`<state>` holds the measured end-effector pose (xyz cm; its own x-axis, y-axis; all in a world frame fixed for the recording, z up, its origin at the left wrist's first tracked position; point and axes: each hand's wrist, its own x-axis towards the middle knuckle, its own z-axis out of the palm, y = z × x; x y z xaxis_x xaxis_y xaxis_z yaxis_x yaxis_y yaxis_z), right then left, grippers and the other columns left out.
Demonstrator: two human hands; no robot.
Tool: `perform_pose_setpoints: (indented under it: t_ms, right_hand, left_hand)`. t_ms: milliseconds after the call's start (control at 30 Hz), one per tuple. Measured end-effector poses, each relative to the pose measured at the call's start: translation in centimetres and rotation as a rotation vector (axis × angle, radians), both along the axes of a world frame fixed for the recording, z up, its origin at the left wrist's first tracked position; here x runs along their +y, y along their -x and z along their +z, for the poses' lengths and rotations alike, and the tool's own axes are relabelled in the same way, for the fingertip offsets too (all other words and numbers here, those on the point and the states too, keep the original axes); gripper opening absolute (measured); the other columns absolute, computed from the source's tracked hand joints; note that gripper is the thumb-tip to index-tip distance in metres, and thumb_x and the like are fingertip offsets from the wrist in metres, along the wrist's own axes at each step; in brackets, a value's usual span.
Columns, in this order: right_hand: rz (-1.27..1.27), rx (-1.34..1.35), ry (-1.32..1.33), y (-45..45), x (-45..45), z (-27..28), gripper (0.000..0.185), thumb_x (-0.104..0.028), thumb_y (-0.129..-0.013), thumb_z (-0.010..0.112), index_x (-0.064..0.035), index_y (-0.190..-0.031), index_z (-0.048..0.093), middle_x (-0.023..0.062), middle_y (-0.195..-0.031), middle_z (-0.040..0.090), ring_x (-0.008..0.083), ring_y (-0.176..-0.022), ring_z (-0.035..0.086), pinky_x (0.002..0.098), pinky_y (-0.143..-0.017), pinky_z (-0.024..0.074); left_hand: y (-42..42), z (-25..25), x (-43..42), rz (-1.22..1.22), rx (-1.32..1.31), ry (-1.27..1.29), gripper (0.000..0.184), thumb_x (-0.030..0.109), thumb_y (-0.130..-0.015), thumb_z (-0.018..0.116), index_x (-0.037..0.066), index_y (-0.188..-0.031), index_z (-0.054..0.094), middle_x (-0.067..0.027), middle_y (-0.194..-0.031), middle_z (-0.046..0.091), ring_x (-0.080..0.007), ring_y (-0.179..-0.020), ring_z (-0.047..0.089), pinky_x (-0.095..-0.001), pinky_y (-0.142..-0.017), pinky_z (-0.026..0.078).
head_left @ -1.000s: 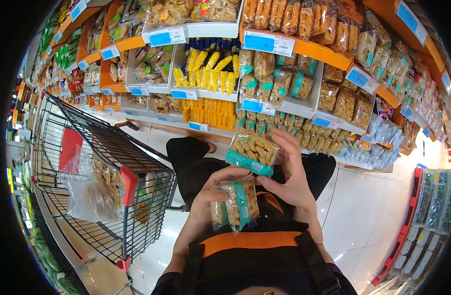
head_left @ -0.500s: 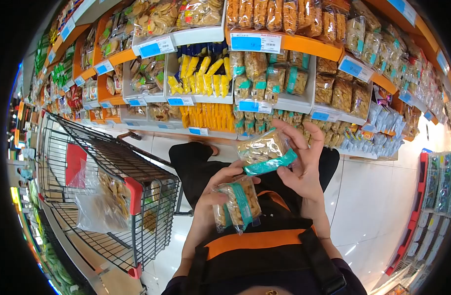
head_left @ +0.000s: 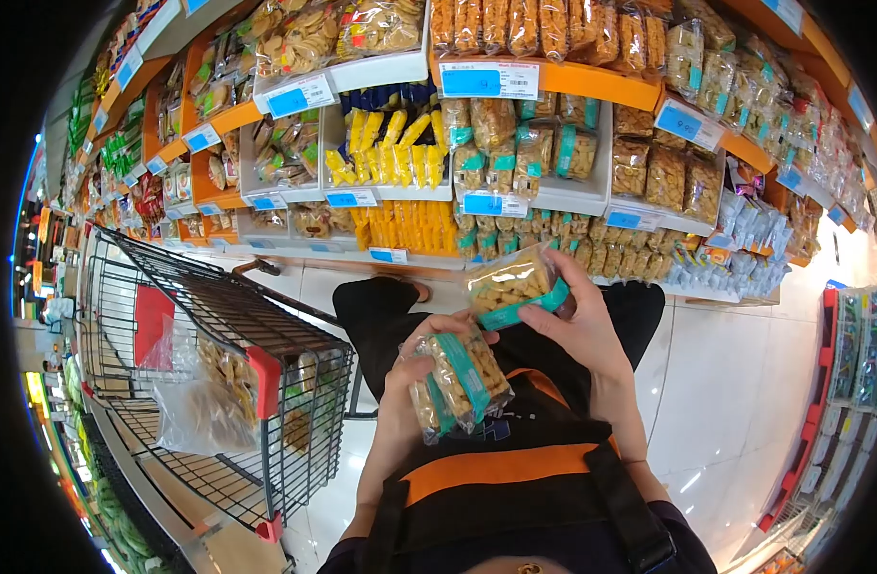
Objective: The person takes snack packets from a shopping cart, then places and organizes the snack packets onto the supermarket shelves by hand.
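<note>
My left hand (head_left: 411,368) is closed round two clear packets of biscuits (head_left: 469,381) with teal bands, held side by side in front of my apron. Another teal-banded packet (head_left: 515,289) is in my right hand (head_left: 580,320), with the thumb across its front and the fingers behind. It sits just above and to the right of the packets in my left hand, close to those fingertips. The left fingers are partly hidden behind the packets.
A wire shopping cart (head_left: 295,421) with bagged goods (head_left: 207,416) stands at the left. Ahead, shelves carry packaged snacks, including yellow packets (head_left: 390,143), above blue price labels (head_left: 490,80). Another rack (head_left: 854,364) stands at the right on the tiled floor (head_left: 711,383).
My right fingers, spread half a second ago, have closed round the right packet. The packets in my left hand have tilted and risen slightly. The view has shifted relative to the shelves.
</note>
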<state>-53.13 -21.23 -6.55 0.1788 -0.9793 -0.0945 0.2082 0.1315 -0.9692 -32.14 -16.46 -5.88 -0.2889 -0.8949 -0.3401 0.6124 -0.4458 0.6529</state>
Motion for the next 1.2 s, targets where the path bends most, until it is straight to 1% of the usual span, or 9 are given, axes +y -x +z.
perform_pose_setpoints:
  t_ms: [133,200,267,367,533,633,767,1067,1200]
  right_hand:
    - [-0.153,0.049,-0.153,0.7,-0.3,-3.9,0.051,-0.008,-0.086,0.069,-0.0007,-0.131,0.047,0.0065,-0.119,0.056,0.0140,-0.115,0.052,0.0293,-0.092,0.0479]
    - [-0.206,-0.504,-0.263,0.4,-0.1,-2.8,0.038,-0.013,-0.094,0.057,0.0037,-0.127,0.048,0.0122,-0.118,0.061,0.0230,-0.108,0.062,0.0362,-0.091,0.0517]
    - [-0.179,-0.642,-0.388,0.7,0.2,-3.9,0.040,-0.025,-0.099,0.049,0.0011,-0.130,0.046,0.0134,-0.120,0.061,0.0259,-0.105,0.064,0.0398,-0.092,0.0520]
    - [0.057,-0.698,-0.414,0.0,1.1,-4.6,0.054,-0.045,-0.101,0.039,-0.0049,-0.136,0.043,0.0137,-0.128,0.057,0.0321,-0.117,0.056,0.0458,-0.097,0.0472]
    - [0.170,-0.783,-0.501,-2.4,2.6,-3.5,0.068,-0.061,-0.096,0.034,-0.0152,-0.147,0.032,0.0139,-0.149,0.035,0.0369,-0.134,0.037,0.0635,-0.102,0.0344]
    - [0.294,-0.972,-0.480,-2.6,2.4,-2.3,0.074,-0.069,-0.092,0.031,-0.0179,-0.146,0.034,0.0155,-0.154,0.026,0.0406,-0.138,0.031,0.0716,-0.103,0.0262]
    - [0.271,-0.886,-0.351,-1.9,1.5,-0.8,0.074,-0.074,-0.089,0.031,-0.0223,-0.140,0.044,0.0190,-0.154,0.022,0.0456,-0.139,0.025,0.0735,-0.102,0.0240]
    - [0.256,-0.873,-0.312,-1.5,1.5,-1.5,0.072,-0.071,-0.090,0.032,-0.0238,-0.145,0.036,0.0180,-0.155,0.022,0.0445,-0.138,0.028,0.0737,-0.101,0.0261]
    - [0.230,-0.752,-0.325,-1.3,1.7,-2.3,0.068,-0.059,-0.095,0.040,-0.0158,-0.147,0.030,0.0170,-0.149,0.034,0.0373,-0.133,0.040,0.0611,-0.100,0.0398]
  left_hand:
    - [0.4,-0.1,-0.3,0.162,0.020,0.071,0.052,0.045,-0.077,0.058,0.010,-0.114,0.049,-0.0191,-0.121,0.048,-0.0310,-0.115,0.050,-0.0423,-0.101,0.041]
    - [-0.2,-0.8,-0.5,0.202,0.114,0.166,0.047,0.032,-0.078,0.059,0.011,-0.118,0.047,-0.0185,-0.123,0.044,-0.0318,-0.120,0.046,-0.0440,-0.099,0.043]
    - [-0.7,-1.4,-0.6,0.248,0.071,0.280,0.047,0.032,-0.078,0.060,0.013,-0.119,0.046,-0.0173,-0.127,0.041,-0.0311,-0.120,0.046,-0.0438,-0.098,0.043]
    - [-0.4,-1.3,-1.2,0.314,-0.012,0.436,0.040,0.022,-0.075,0.067,0.014,-0.108,0.044,-0.0141,-0.133,0.036,-0.0291,-0.122,0.044,-0.0439,-0.102,0.043]
    - [-1.2,-3.4,-1.4,0.307,-0.055,0.668,0.038,0.000,-0.068,0.071,0.014,-0.093,0.047,-0.0146,-0.140,0.035,-0.0285,-0.128,0.042,-0.0447,-0.104,0.042]
    - [-1.9,-3.5,-1.1,0.225,-0.550,0.859,0.036,-0.001,-0.069,0.077,0.011,-0.090,0.050,-0.0168,-0.141,0.037,-0.0320,-0.128,0.045,-0.0443,-0.102,0.042]
    - [-2.0,-4.6,-0.6,0.181,-0.812,0.943,0.035,0.003,-0.069,0.079,0.010,-0.089,0.051,-0.0185,-0.140,0.037,-0.0325,-0.129,0.044,-0.0435,-0.103,0.039]
    - [-1.6,-4.3,-0.2,0.192,-0.931,0.972,0.034,0.000,-0.069,0.076,0.010,-0.090,0.051,-0.0186,-0.140,0.035,-0.0278,-0.122,0.046,-0.0395,-0.100,0.038]
    - [-1.6,-3.7,-0.4,0.144,-0.963,0.981,0.035,0.000,-0.070,0.076,0.010,-0.092,0.051,-0.0184,-0.141,0.034,-0.0283,-0.124,0.045,-0.0413,-0.101,0.038]
